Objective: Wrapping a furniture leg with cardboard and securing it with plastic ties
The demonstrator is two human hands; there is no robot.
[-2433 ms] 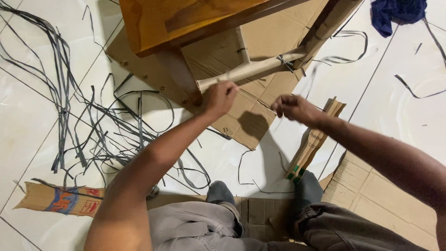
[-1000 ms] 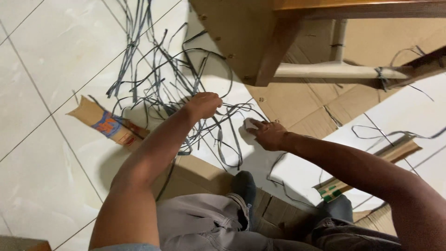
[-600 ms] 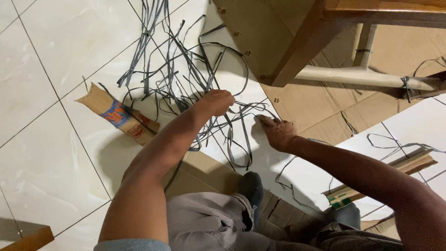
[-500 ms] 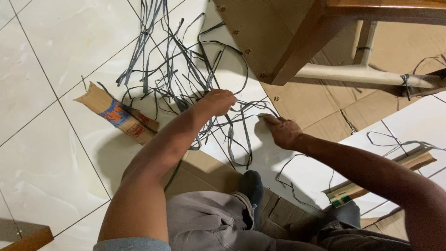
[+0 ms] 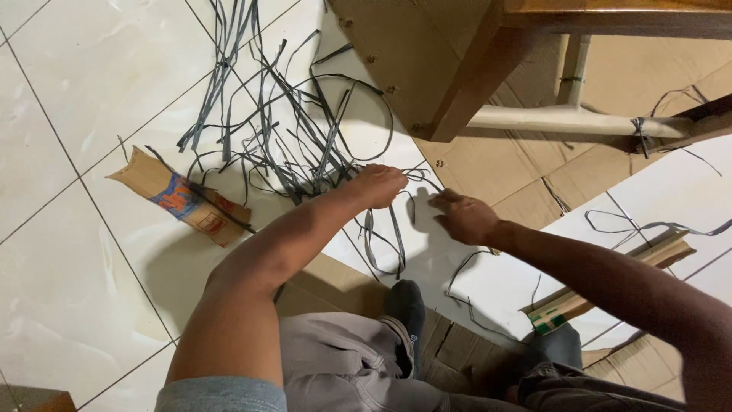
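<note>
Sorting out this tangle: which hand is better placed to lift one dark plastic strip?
Probably the left hand: it sits closed on the dark plastic strips. The right hand rests beside them on the white tiled floor.

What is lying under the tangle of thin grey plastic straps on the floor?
Under the grey plastic straps lie pale glossy floor tiles. One strap crosses the printed brown cardboard scrap. The left hand covers part of the tangle.

L hand & R hand low, fingers curled
</note>
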